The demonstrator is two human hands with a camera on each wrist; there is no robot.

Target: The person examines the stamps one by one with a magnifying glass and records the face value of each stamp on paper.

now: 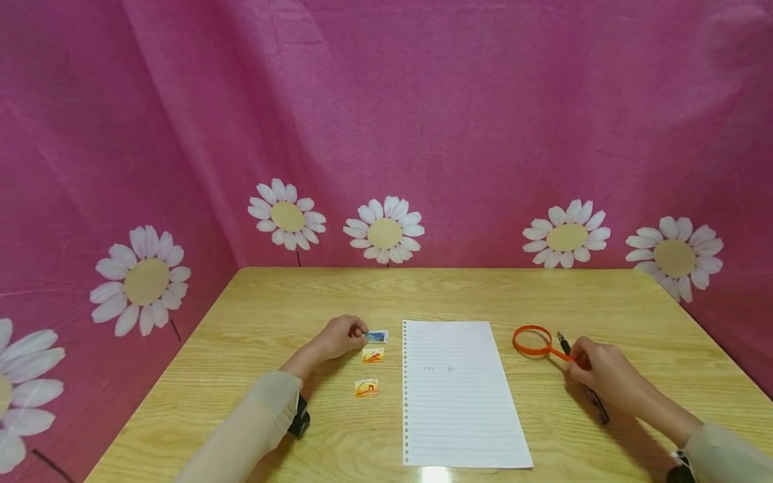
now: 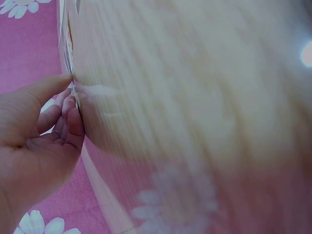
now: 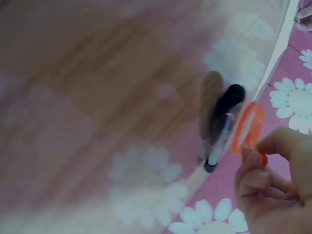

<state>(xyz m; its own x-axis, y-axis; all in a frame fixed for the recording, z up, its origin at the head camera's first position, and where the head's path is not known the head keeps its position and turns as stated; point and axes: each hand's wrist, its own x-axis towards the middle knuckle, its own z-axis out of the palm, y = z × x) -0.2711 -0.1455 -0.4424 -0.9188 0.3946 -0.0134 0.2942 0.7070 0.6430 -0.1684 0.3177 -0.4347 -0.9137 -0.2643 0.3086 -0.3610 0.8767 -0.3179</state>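
Observation:
At the left, my left hand point(image 1: 343, 337) pinches the left edge of a blue stamp point(image 1: 378, 337) at the table surface. Two yellow-and-red stamps lie nearer me: one stamp point(image 1: 373, 355) just below the blue one, the other stamp point(image 1: 366, 388) farther down. On the right, my right hand point(image 1: 604, 370) grips the handle of an orange magnifying glass point(image 1: 532, 327), with its round rim pointing left. A black pen point(image 1: 596, 406) with a clear barrel point(image 3: 222, 139) lies partly hidden under that hand. The left wrist view shows the left hand point(image 2: 46, 124) with thumb and fingertips close together.
Between the hands lies a sheet of lined paper point(image 1: 461, 416) with punched holes and small handwritten figures. The wooden table point(image 1: 302, 295) has a glossy top. A pink cloth point(image 1: 423, 121) with white daisies hangs behind and to the sides.

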